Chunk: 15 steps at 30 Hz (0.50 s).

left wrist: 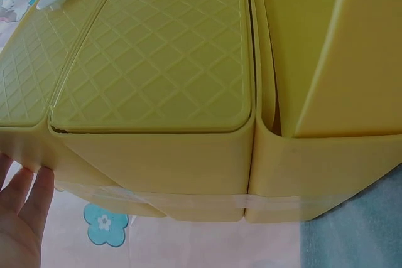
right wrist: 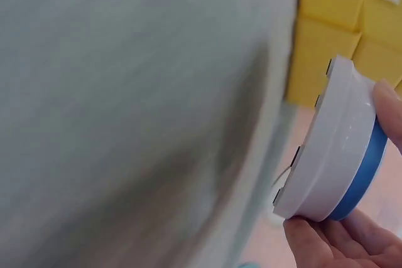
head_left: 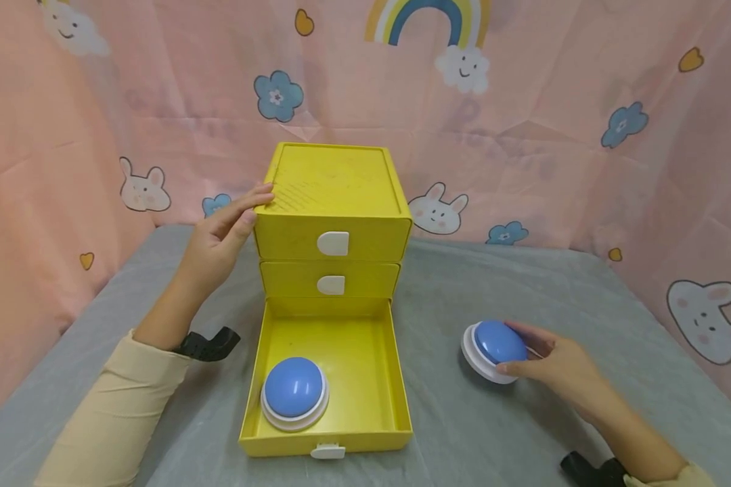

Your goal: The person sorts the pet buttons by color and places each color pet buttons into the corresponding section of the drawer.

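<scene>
A yellow three-drawer box (head_left: 341,179) stands mid-table with its bottom drawer (head_left: 356,379) pulled out. Inside that drawer, at the front left, sits a white push button with a blue dome (head_left: 294,387). My left hand (head_left: 216,243) rests its fingers on the box's upper left edge; in the left wrist view, fingertips (left wrist: 41,186) touch its side. To the right of the box, my right hand (head_left: 557,365) grips a second blue-domed push button (head_left: 498,343) by its rim. The right wrist view shows this push button (right wrist: 333,149) tilted above the cloth, small dark pads under its base.
Grey cloth (head_left: 451,433) covers the table. Behind it hangs a pink curtain (head_left: 353,88) printed with rabbits, clouds and flowers. The upper two drawers, with white handles (head_left: 333,243), are closed. A black wrist mount (head_left: 210,343) sits on the left forearm.
</scene>
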Each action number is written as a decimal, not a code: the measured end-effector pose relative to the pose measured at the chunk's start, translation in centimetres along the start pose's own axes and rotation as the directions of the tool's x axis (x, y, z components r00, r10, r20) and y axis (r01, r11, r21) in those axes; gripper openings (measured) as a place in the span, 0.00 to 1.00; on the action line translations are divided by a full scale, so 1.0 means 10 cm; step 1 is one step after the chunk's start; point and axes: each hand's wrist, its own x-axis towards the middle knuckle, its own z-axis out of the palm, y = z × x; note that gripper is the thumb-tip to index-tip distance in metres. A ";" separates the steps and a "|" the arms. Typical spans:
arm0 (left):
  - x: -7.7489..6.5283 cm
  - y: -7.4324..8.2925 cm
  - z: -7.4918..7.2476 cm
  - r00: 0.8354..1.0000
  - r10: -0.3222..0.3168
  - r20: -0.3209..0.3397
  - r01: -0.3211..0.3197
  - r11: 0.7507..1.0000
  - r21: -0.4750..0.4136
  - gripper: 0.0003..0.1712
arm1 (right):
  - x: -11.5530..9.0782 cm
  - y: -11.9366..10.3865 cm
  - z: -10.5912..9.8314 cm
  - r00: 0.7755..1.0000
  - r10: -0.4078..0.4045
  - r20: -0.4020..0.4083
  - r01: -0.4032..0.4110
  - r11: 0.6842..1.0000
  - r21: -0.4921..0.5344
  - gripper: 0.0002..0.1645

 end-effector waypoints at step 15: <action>0.00 0.02 -0.01 1.000 0.001 0.004 -0.001 1.000 0.006 0.21 | -0.12 -0.68 0.35 0.973 -0.232 0.022 0.230 0.970 0.074 0.48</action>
